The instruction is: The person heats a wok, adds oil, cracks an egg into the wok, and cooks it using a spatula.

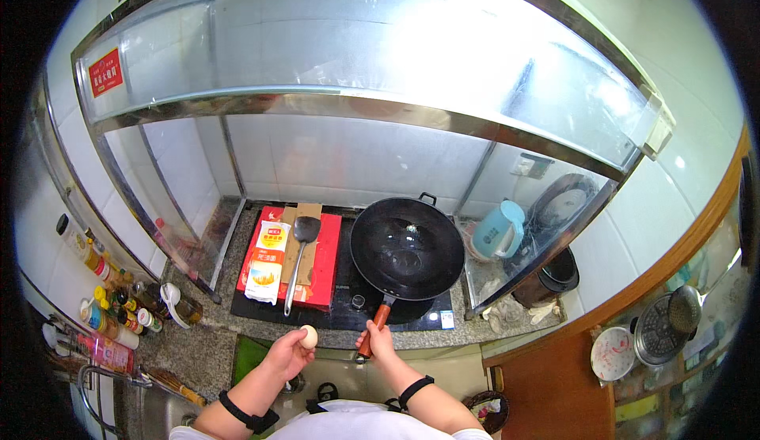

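Between the fingers of my left hand [287, 354] is a pale egg [308, 337], held up in front of the counter edge. My right hand [378, 341] grips the reddish wooden handle [383, 315] of a black wok [407, 244]. The wok rests on the right part of a black glass cooktop [342, 315], and its inside looks bare and shiny. Left of it, a metal spatula [300, 256] lies across brown cardboard on a red box [328, 262]. Beside the spatula lies a white and orange packet of noodles [266, 268].
A glass and metal screen [356, 107] surrounds the cooktop. Several seasoning bottles [127, 309] crowd the left counter near a sink faucet [98, 375]. Behind the right glass stands a light blue jug [499, 230]. A plate [613, 354] and a steamer tray [659, 328] sit far right.
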Demonstrator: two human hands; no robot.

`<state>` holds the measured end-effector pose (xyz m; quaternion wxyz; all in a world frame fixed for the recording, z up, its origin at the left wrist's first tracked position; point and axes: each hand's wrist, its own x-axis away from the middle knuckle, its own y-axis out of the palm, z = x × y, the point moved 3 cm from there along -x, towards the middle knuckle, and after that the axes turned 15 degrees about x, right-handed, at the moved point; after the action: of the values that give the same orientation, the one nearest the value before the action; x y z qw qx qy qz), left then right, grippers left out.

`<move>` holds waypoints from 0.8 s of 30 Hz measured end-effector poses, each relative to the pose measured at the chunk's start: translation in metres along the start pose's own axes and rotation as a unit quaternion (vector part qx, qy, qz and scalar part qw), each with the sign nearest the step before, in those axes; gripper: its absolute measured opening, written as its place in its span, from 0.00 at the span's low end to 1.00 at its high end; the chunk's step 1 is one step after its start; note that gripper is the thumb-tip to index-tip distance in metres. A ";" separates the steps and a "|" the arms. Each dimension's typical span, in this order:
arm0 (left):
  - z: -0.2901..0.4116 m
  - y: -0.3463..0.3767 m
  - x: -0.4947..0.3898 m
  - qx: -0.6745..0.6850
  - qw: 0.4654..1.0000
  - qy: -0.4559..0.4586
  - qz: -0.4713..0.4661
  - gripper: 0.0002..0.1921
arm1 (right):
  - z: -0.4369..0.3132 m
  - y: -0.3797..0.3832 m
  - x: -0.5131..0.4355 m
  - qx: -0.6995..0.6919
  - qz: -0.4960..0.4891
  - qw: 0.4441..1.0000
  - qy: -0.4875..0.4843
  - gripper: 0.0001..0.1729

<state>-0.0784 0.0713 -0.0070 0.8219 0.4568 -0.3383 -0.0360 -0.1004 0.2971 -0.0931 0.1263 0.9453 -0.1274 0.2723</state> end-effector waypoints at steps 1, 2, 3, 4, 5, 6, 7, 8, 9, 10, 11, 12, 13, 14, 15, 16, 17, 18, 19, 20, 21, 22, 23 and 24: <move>0.000 -0.001 0.001 0.000 1.000 0.001 -0.001 0.09 | 0.001 -0.003 0.000 -0.005 -0.005 1.000 -0.001 0.13; -0.002 -0.003 0.001 0.002 1.000 -0.001 -0.002 0.10 | 0.002 -0.005 -0.001 0.014 -0.021 1.000 0.010 0.14; -0.003 -0.004 0.002 0.002 1.000 -0.003 0.000 0.11 | 0.003 -0.006 -0.001 0.020 -0.022 1.000 0.006 0.14; -0.004 -0.004 0.001 0.000 1.000 -0.004 0.001 0.11 | 0.004 -0.007 -0.002 0.025 -0.022 0.999 0.002 0.14; -0.006 -0.004 0.000 -0.002 1.000 -0.005 0.009 0.11 | 0.005 -0.008 -0.002 0.032 -0.017 0.999 -0.006 0.14; -0.007 -0.003 -0.001 -0.004 1.000 -0.005 0.017 0.11 | 0.006 -0.007 -0.003 0.031 -0.018 0.999 -0.004 0.14; -0.009 -0.003 -0.002 -0.008 1.000 -0.005 0.022 0.11 | 0.007 -0.005 -0.003 0.032 -0.014 0.999 -0.006 0.14; -0.010 -0.001 -0.004 -0.005 1.000 -0.008 0.013 0.11 | 0.006 -0.005 -0.003 0.034 -0.008 0.999 -0.009 0.14; -0.011 0.002 -0.005 -0.004 1.000 -0.012 0.002 0.11 | 0.006 -0.004 -0.002 0.031 -0.018 0.999 -0.005 0.14; -0.012 0.004 -0.006 -0.004 1.000 -0.015 -0.008 0.11 | 0.005 -0.004 -0.002 0.029 -0.026 0.999 -0.002 0.14; -0.013 0.006 -0.007 -0.006 1.000 -0.015 -0.008 0.11 | 0.004 -0.004 -0.002 0.026 -0.033 0.999 0.001 0.15; -0.013 0.008 -0.009 -0.008 1.000 -0.014 -0.007 0.12 | 0.003 -0.008 -0.001 0.043 -0.044 0.998 0.002 0.17; -0.013 0.011 -0.010 -0.011 1.000 -0.013 -0.007 0.12 | 0.001 -0.014 0.000 0.083 -0.030 0.996 0.016 0.18; -0.013 0.014 -0.010 -0.018 1.000 -0.014 -0.011 0.10 | -0.001 -0.019 0.001 0.119 -0.024 0.992 0.019 0.19; -0.012 0.017 -0.009 -0.025 0.999 -0.015 -0.015 0.09 | -0.004 -0.026 0.002 0.158 -0.014 0.987 0.016 0.20; -0.011 0.021 -0.009 -0.036 0.999 -0.015 -0.020 0.08 | -0.008 -0.035 0.006 0.123 -0.060 0.991 0.007 0.22; -0.011 0.025 -0.008 -0.042 0.999 -0.012 -0.029 0.08 | -0.014 -0.044 0.011 0.224 0.031 0.972 -0.062 0.22; -0.011 0.030 -0.006 -0.051 0.998 -0.008 -0.039 0.08 | -0.021 -0.050 0.021 0.310 0.112 0.934 -0.135 0.23; -0.011 0.035 -0.006 -0.068 0.997 -0.003 -0.034 0.08 | -0.031 -0.055 0.030 0.400 0.192 0.878 -0.179 0.24; -0.013 0.040 -0.005 -0.096 0.995 0.007 -0.039 0.09 | -0.042 -0.062 0.045 0.429 0.175 0.853 -0.241 0.28; -0.016 0.045 -0.006 -0.133 0.991 0.017 -0.027 0.10 | -0.054 -0.062 0.062 0.432 0.137 0.834 -0.315 0.29; -0.020 0.051 -0.006 -0.165 0.985 0.033 -0.033 0.12 | -0.066 -0.061 0.078 0.446 0.104 0.817 -0.350 0.29; -0.027 0.055 -0.007 -0.185 0.981 0.038 -0.034 0.14 | -0.079 -0.056 0.095 0.460 0.074 0.790 -0.399 0.30; -0.034 0.061 -0.007 -0.201 0.977 0.048 -0.052 0.17 | -0.089 -0.050 0.111 0.492 0.049 0.759 -0.423 0.33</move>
<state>-0.0790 0.1342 0.0241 0.9092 0.3006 -0.2599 -0.1240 -0.0367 0.3519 0.0319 -0.4368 0.8887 -0.0623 -0.1246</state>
